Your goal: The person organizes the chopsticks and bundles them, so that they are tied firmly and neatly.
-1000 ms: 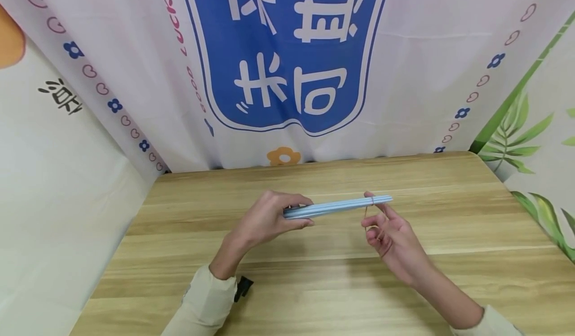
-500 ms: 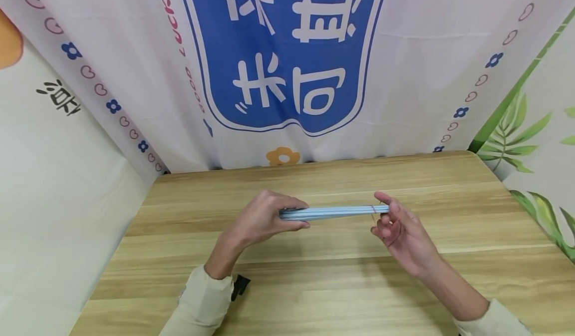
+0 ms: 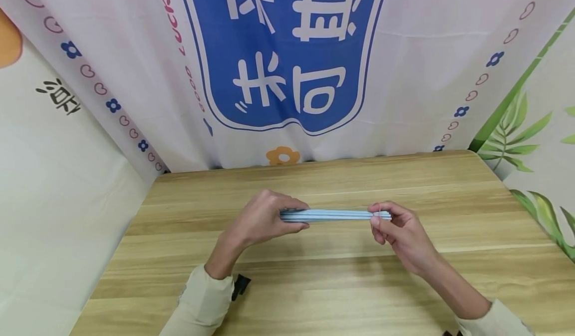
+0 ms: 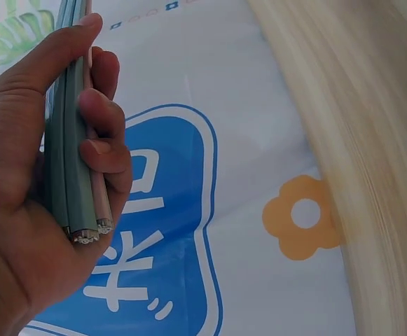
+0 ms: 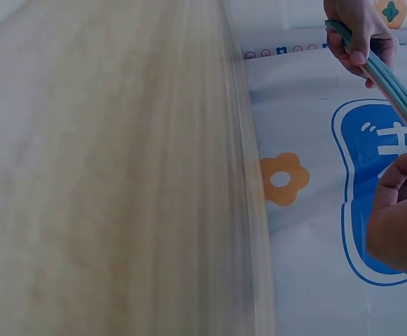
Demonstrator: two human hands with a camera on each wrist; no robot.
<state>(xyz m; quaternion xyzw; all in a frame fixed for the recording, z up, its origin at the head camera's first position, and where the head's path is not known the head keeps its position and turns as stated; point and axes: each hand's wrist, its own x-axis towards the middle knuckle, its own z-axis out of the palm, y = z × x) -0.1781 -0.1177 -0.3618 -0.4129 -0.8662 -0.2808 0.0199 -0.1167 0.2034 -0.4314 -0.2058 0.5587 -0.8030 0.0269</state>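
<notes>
A bundle of slim chopsticks (image 3: 337, 215) is held level above the table, looking pale blue in the head view. My left hand (image 3: 258, 221) grips its thicker end, with the thumb on the near side and the fingers on the far side. In the left wrist view the chopsticks (image 4: 78, 154) look green and pink, with silvery ends near the palm. At the thinner end, my right hand (image 3: 409, 236) pinches a thin reddish rubber band (image 3: 378, 209) against the bundle with thumb and fingertips. The fingers partly hide the band.
Beneath both hands lies the wood-grain table (image 3: 314, 286). A white cloth (image 3: 413, 91) with a blue sign hangs behind its far edge. A small black part (image 3: 240, 286) sits beside the left sleeve.
The right hand's thumb and fingers have closed in on the chopsticks' thin end, where the band was stretched between spread fingers. The bundle's right end has dropped slightly; the left hand keeps its grip.
</notes>
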